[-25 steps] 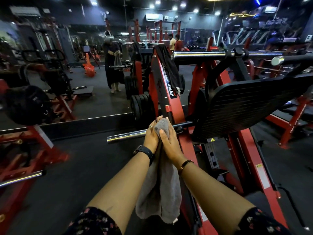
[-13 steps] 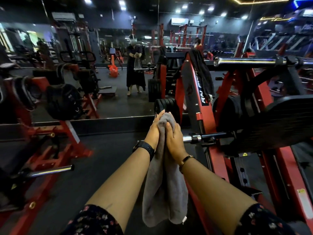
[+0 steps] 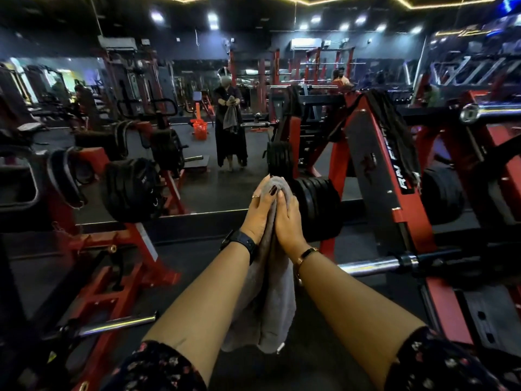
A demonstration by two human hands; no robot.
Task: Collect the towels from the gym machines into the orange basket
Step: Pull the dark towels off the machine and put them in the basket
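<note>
A grey towel (image 3: pixel 270 300) hangs down between my forearms. My left hand (image 3: pixel 258 213) and my right hand (image 3: pixel 289 221) clasp its top end between their palms at chest height. My left thumb lies over the cloth. A dark towel (image 3: pixel 394 136) is draped over the sloping red frame of the leg-press machine (image 3: pixel 375 198) to the right. The orange basket (image 3: pixel 200 130) shows only as a reflection in the wall mirror, on the floor behind me.
A wall mirror (image 3: pixel 214 190) stands straight ahead and reflects me holding the towel. Stacked black weight plates (image 3: pixel 318 207) sit just beyond my hands. Red plate-loaded machines (image 3: pixel 121 193) stand to the left. Chrome bars (image 3: pixel 375 265) stick out at knee height.
My view has swung left, so the leg-press machine has slid to the right of the frame and the mirror has come to the middle. Both hands keep the same hold on the grey towel.
</note>
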